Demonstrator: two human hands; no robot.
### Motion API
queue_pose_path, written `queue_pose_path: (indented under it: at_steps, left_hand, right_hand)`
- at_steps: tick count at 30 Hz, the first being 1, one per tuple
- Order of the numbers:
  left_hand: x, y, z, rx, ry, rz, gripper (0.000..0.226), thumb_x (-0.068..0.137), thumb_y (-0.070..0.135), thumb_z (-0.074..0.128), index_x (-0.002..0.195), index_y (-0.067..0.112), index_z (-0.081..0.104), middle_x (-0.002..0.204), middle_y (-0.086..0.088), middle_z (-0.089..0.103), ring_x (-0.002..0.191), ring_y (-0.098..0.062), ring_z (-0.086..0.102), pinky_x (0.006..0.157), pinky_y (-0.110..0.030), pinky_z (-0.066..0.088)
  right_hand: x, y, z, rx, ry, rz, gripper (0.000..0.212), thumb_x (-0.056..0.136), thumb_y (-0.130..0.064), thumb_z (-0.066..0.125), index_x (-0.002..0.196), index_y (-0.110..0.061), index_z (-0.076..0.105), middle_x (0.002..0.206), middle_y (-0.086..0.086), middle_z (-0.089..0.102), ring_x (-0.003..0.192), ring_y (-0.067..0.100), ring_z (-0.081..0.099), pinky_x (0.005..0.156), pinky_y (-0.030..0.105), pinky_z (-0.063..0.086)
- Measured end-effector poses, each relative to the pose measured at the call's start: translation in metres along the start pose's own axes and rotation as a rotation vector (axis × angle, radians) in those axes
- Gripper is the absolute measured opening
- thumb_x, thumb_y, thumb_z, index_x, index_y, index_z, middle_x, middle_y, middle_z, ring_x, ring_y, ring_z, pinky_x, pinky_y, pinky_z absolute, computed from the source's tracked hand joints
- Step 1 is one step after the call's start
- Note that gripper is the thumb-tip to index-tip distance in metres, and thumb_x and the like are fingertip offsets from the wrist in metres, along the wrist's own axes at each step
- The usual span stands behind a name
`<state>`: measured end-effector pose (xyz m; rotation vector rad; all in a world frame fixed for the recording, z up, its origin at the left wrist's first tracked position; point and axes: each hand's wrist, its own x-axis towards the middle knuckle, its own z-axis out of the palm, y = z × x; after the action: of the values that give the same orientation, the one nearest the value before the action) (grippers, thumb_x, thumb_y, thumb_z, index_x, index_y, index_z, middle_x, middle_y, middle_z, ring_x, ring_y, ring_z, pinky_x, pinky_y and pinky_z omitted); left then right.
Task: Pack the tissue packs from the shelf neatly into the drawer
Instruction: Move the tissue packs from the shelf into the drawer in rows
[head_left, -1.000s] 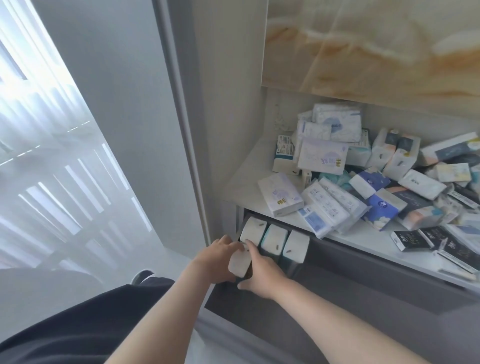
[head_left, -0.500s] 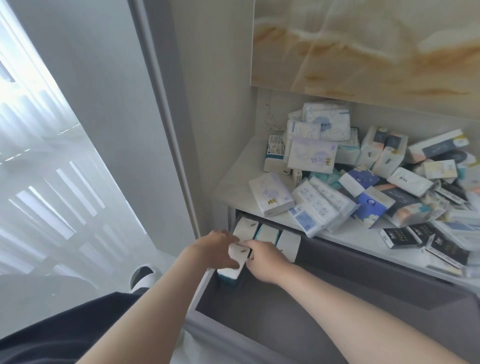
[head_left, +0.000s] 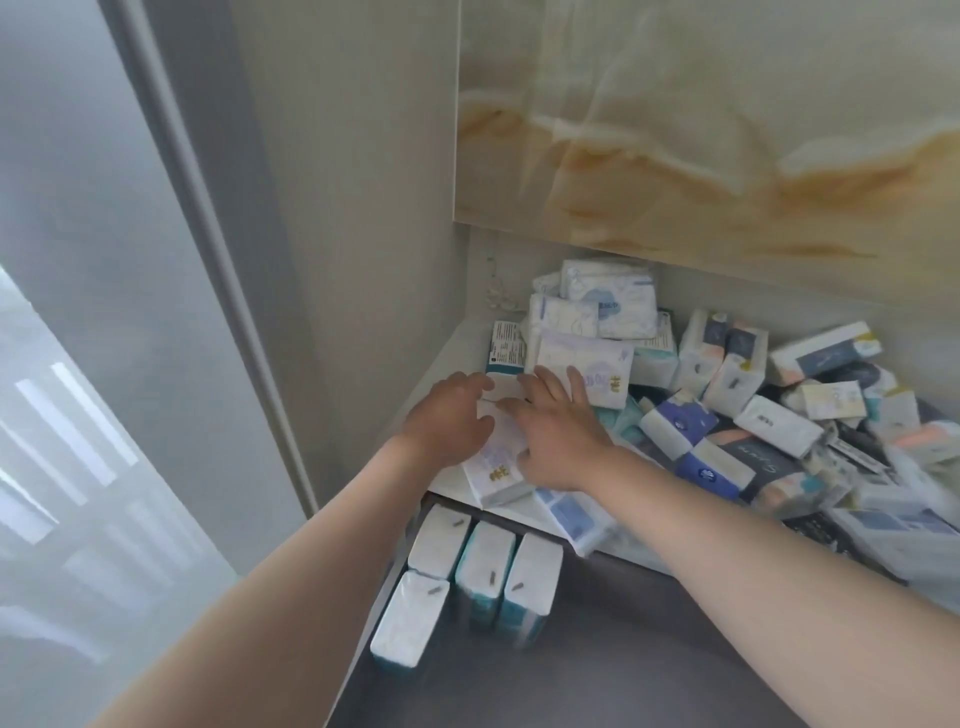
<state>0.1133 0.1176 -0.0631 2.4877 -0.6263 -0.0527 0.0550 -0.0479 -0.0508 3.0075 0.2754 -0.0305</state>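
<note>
Forearms (head_left: 291, 582) are reaching up from the bottom edge over an open dark grey drawer (head_left: 649, 654). Four tissue packs (head_left: 485, 566) are standing on end in the drawer's far left corner. Three are touching side by side in a row under the shelf's lip, and a fourth pack (head_left: 410, 618) is standing nearer, in front of the leftmost.

Beyond them, at the front left edge of the white shelf (head_left: 460, 351), a white pack with gold lettering (head_left: 496, 470) is lying flat, its near end poking slightly past the edge above the drawer. Both hands are resting on it. The left hand (head_left: 447, 415) is covering its left side, with fingers bent over the pack and the thumb lying across its top. The right hand (head_left: 561, 431) is pressing on its right side with fingers fairly straight and spread, their tips reaching a lavender-printed pack (head_left: 602, 369) just behind.

To the right and further back, a loose pile of tissue packs (head_left: 753, 415) is sprawling across the shelf, with white, blue, teal and black wrappers lying at all angles. Above the pile, a marbled panel (head_left: 701, 130) is covering the wall.
</note>
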Motion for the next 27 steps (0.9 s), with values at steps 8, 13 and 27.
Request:
queue_pose_path:
  at_steps: [8,13,27]
  left_hand:
    - [0.066,-0.030,0.024,-0.156,-0.017,-0.268,0.065,0.092,0.023,0.058,0.150,0.012,0.030,0.145,-0.016,0.041,0.133,-0.030,0.043,0.108,-0.035,0.038]
    - [0.088,-0.029,0.039,-0.248,-0.101,-0.295,0.067,0.086,0.024,0.062,0.146,0.013,0.035,0.142,-0.012,0.046,0.130,-0.028,0.047,0.102,-0.032,0.041]
    - [0.087,-0.052,0.035,-0.535,0.167,-0.319,0.062,0.079,0.004,0.066,0.136,0.023,0.051,0.121,0.004,0.065,0.105,-0.014,0.063,0.085,-0.022,0.046]
  right_hand:
    - [0.091,0.020,-0.013,-0.534,-0.113,-0.061,0.072,0.095,-0.049,0.039,0.156,-0.014,0.023,0.157,0.012,0.032,0.151,0.036,0.003,0.114,0.064,-0.016]
    - [0.113,0.017,-0.001,-0.727,-0.187,-0.066,0.060,0.101,-0.039,0.040,0.154,-0.013,0.028,0.156,0.006,0.039,0.150,0.034,0.017,0.110,0.073,-0.012]
    - [0.139,0.011,0.037,0.005,0.125,0.026,0.059,0.088,-0.024,0.060,0.143,-0.020,0.040,0.135,0.009,0.054,0.130,0.027,0.043,0.117,0.052,0.006]
